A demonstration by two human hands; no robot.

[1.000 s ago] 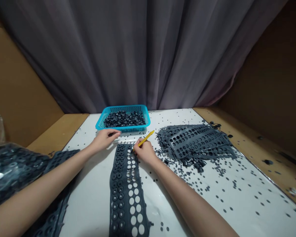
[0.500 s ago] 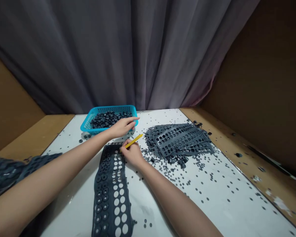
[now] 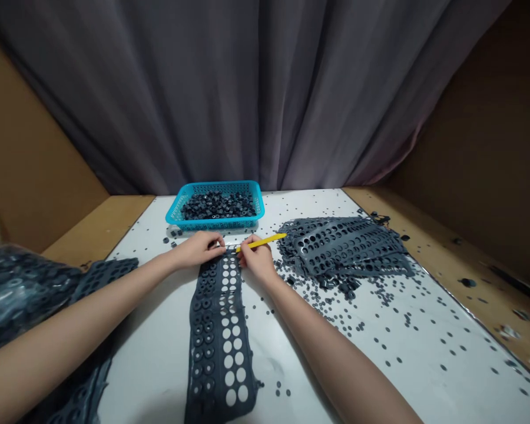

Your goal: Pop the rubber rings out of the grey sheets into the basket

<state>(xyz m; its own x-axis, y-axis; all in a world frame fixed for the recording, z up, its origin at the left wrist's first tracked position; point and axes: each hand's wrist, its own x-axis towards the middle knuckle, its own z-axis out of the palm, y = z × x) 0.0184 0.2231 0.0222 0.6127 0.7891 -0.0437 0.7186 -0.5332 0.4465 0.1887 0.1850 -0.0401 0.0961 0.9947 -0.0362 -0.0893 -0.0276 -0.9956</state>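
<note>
white table [image 3: 424, 347]: perforated strip [image 3: 218, 335] below loose left hand [image 3: 198, 248], right hand [image 3: 257, 260] gripping yellow stick [image 3: 261, 241]

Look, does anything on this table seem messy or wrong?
Lots of little dark discs are scattered loose across the white table, outside the blue basket, so they look spilled.

Your left hand [image 3: 198, 249]: bare, long slim fingers, and there's your tapering wrist!
Your right hand [image 3: 257, 259]: bare too, same slender fingers, neatly rounded knuckles.
Your left forearm [image 3: 83, 318]: bare, smooth, long and slim.
Your right forearm [image 3: 335, 353]: bare as well, smooth, narrowing nicely toward the wrist.
</note>
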